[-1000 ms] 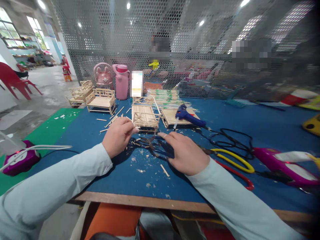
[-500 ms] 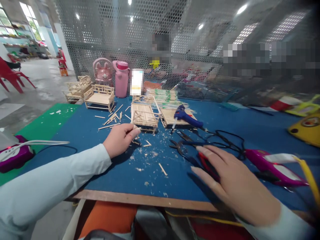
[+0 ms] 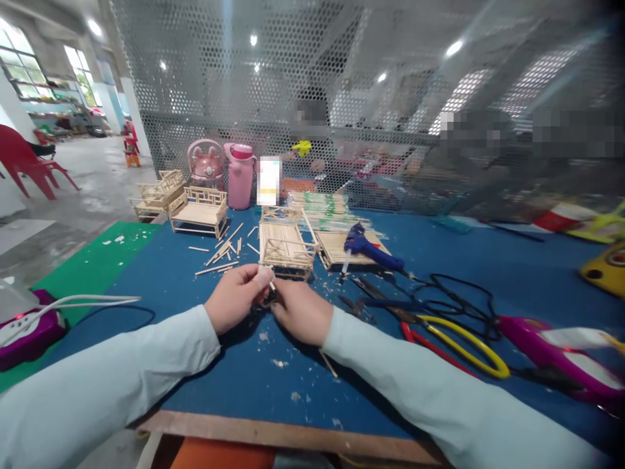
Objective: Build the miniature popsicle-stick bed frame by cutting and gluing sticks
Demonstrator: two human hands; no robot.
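My left hand (image 3: 237,294) is closed in a pinch at the table's middle, in front of a small wooden bench frame (image 3: 286,244); what it pinches is too small to name. Beside it, nearly touching, my right hand (image 3: 303,311) has its fingers closed too, and what lies between them is mostly hidden. A thin pale stick (image 3: 328,363) lies below the right wrist. Loose sticks (image 3: 227,249) are scattered behind the left hand. To the right are a blue glue gun (image 3: 374,249) and pliers with yellow and red handles (image 3: 463,345).
Finished small benches (image 3: 199,210) stand at the back left, near a pink bottle (image 3: 239,176) and a lit phone (image 3: 268,182). Purple power strips (image 3: 34,329) lie at both sides, with cables. Behind the mesh screen (image 3: 205,78) a person is partly visible.
My right hand has moved left from the pliers to beside my left hand, and its fingers have closed. The view has tilted up slightly, so the table sits lower.
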